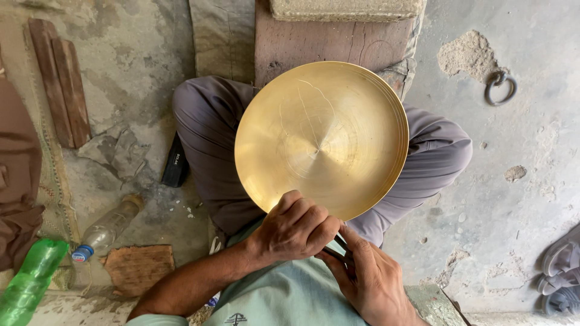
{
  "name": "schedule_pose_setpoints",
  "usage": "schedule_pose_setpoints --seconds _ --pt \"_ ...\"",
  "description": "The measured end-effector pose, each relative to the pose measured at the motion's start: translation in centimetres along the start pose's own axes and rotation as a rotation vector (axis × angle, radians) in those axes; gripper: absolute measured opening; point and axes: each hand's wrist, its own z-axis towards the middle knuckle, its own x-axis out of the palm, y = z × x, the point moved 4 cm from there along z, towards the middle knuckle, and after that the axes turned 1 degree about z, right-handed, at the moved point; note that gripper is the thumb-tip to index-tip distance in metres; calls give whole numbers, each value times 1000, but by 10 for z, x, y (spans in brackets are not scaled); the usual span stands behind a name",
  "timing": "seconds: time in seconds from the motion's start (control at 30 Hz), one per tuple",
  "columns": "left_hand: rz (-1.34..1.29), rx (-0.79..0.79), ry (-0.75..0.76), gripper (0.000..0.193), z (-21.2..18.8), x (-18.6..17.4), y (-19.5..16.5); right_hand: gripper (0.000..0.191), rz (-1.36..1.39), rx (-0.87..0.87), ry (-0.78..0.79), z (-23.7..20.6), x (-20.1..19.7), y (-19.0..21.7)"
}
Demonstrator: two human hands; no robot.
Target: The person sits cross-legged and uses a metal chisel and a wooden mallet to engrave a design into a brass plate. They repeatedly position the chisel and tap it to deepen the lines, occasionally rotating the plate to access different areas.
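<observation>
- Over the lap, the left hand (296,229) curls shut over the near rim of a brass dish (321,139), steadying it on the crossed knees.
- Right hand (368,281) pinches a thin dark tool (336,249) just below that rim.
- On the floor (513,151): clear bottle (109,226) with a blue cap, green bottle (30,281), iron ring (500,87).

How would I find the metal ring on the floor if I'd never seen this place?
Start at the big golden brass dish over the person's lap, then look past its upper right edge to the grey concrete floor. Beside a pale sand patch lies the ring, the only dark round hoop there.
</observation>
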Motion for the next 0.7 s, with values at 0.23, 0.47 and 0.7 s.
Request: schedule_pose_setpoints --seconds 0.23,0.47,0.7 --pt "9 17 118 21 15 -3 2 61 -6 87 3 2 -5 -2" --pt "-22 -409 8 87 35 -48 137 64 -61 282 -280 2 -41 -25" --pt "-235 -731 -82 34 9 -12 156 56 -169 178 -321 11 -23 -25"
